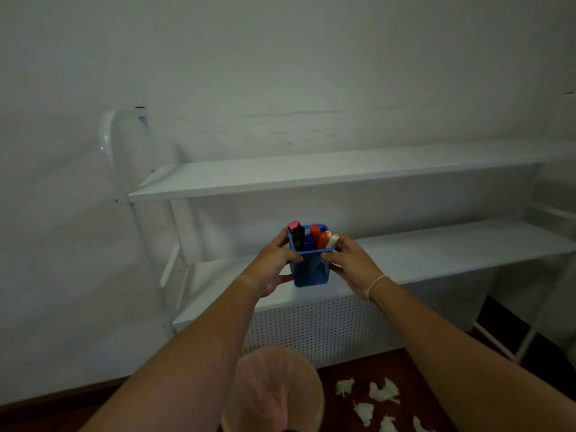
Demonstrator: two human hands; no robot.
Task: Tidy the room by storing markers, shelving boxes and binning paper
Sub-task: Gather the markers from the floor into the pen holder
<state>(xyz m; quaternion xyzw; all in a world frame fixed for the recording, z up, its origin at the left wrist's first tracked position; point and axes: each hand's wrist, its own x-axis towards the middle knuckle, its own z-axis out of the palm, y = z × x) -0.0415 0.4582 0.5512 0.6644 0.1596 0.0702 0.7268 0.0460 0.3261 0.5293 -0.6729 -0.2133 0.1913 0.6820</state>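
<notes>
A blue mesh holder (309, 269) stands at the front of the lower white shelf (436, 254), filled with several markers (311, 238) in pink, black, blue, orange and white. My left hand (270, 267) grips its left side, thumb across the front. On its right side, my right hand (349, 262) holds it with fingers on the rim. Several crumpled pieces of white paper (381, 392) lie on the dark floor at the lower right. No boxes are in view.
A pink mesh bin (274, 391) stands on the floor below my arms, left of the paper. The upper white shelf (311, 176) is bare. A perforated white panel (327, 328) closes the space under the lower shelf. A white wall rises behind.
</notes>
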